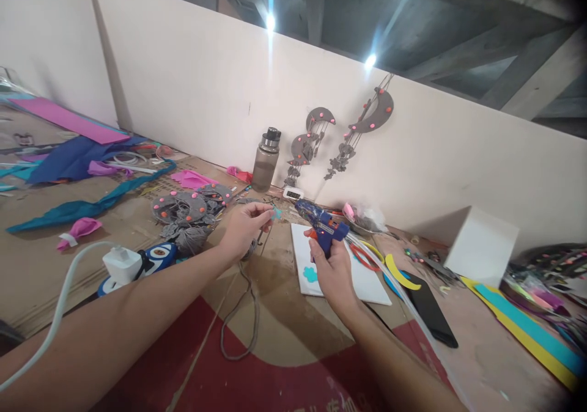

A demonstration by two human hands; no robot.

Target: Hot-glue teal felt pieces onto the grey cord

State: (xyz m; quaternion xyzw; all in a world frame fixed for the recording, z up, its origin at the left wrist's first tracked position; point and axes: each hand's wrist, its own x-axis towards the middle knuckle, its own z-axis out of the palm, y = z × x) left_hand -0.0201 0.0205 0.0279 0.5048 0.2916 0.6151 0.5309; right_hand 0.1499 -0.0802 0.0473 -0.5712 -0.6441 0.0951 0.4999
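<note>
Between the fingertips of my left hand (247,225) is a small teal cutout (276,214), its outline partly covered by the fingers. My right hand (334,274) grips a blue hot glue gun (324,225), whose nozzle points left toward the cutout without touching it. Below the glue gun, a white board (302,247) lies on the cardboard with a teal flower-shaped cutout (310,274) on it. A grey cord (254,320) hangs or lies in a loop beneath my left hand; its upper end is hard to make out.
A bottle (265,161) stands by the wall. Grey crescents with pink and orange dots (178,207) lie at left, near a power strip with a white plug (121,264). A black phone (431,311) and yellow crescent (401,273) lie right. Crescent hangings (373,115) hang on the wall.
</note>
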